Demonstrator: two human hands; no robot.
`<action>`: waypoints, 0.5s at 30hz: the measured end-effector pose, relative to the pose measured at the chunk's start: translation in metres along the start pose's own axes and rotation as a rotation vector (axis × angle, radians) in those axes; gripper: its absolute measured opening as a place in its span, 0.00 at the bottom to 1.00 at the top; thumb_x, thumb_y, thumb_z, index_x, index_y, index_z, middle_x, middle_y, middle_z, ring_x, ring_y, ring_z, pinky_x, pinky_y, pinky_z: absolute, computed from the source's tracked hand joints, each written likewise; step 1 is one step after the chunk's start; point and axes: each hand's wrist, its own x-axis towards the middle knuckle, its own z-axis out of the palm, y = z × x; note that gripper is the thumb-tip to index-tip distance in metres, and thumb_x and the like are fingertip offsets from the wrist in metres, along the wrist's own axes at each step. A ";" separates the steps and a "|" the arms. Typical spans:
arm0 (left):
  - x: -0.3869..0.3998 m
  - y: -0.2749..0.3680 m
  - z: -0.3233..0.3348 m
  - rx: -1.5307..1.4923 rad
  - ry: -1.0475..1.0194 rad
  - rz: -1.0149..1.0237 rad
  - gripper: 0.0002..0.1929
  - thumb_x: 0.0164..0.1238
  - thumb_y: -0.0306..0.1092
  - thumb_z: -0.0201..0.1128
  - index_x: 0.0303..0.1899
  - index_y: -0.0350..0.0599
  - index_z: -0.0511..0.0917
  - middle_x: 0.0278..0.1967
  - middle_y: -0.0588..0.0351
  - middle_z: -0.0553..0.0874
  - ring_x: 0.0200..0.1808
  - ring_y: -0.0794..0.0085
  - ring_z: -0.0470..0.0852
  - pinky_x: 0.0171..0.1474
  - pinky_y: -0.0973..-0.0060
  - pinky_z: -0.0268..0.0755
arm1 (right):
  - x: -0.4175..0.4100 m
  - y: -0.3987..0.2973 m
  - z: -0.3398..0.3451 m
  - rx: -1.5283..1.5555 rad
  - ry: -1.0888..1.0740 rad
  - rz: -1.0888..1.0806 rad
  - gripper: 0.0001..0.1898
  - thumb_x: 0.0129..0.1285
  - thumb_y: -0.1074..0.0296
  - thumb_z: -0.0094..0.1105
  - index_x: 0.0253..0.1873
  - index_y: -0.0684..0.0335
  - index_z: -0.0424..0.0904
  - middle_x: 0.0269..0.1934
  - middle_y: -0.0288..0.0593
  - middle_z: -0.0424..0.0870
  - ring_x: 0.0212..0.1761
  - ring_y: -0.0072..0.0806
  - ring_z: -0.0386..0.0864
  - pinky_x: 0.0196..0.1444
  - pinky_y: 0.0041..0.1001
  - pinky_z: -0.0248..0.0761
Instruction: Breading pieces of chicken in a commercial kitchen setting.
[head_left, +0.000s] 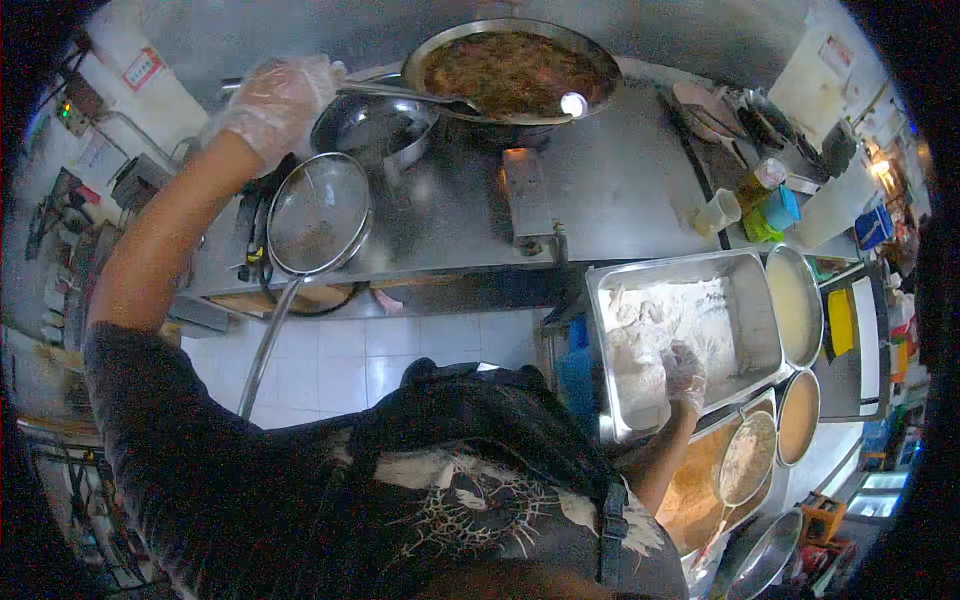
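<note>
My left hand (277, 105), in a clear plastic glove, is closed around the handle of a metal utensil (405, 93). Its far end reaches the near rim of a large wok (517, 71) filled with dark oil and browned food. Over the left part of a deep steel pan (686, 337), my right hand (684, 375), also gloved, is lowered into white flour (667, 307). Floured pieces lie by its fingers. Whether those fingers grip a piece cannot be told. A round wire skimmer (321, 214) rests below my left hand.
A steel bowl (379, 124) stands left of the wok. Two round containers, one of pale liquid (791, 307) and one orange-brown (799, 418), flank the pan. Nearer is a tray of orange-brown crumbs (686, 487) with a sieve (748, 457). Cups (718, 211) and bottles stand behind.
</note>
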 end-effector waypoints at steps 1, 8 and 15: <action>0.010 0.008 -0.004 -0.051 0.044 0.025 0.11 0.68 0.30 0.51 0.47 0.43 0.78 0.42 0.45 0.85 0.43 0.55 0.86 0.45 0.60 0.79 | 0.000 -0.001 -0.001 -0.008 -0.003 0.008 0.22 0.65 0.54 0.58 0.57 0.65 0.78 0.48 0.56 0.84 0.51 0.46 0.83 0.54 0.39 0.74; 0.086 0.045 0.021 -0.166 -0.114 -0.025 0.15 0.75 0.37 0.46 0.44 0.41 0.80 0.40 0.45 0.86 0.44 0.49 0.85 0.48 0.56 0.77 | -0.001 -0.020 -0.003 -0.075 0.024 0.017 0.21 0.65 0.56 0.58 0.55 0.65 0.80 0.48 0.53 0.85 0.51 0.42 0.83 0.54 0.34 0.73; 0.128 0.079 0.065 -0.243 0.035 -0.086 0.09 0.59 0.28 0.58 0.39 0.39 0.84 0.40 0.42 0.87 0.44 0.50 0.86 0.43 0.57 0.79 | 0.000 -0.024 -0.011 -0.047 -0.018 0.014 0.22 0.65 0.53 0.56 0.56 0.64 0.79 0.47 0.56 0.84 0.51 0.48 0.82 0.54 0.39 0.73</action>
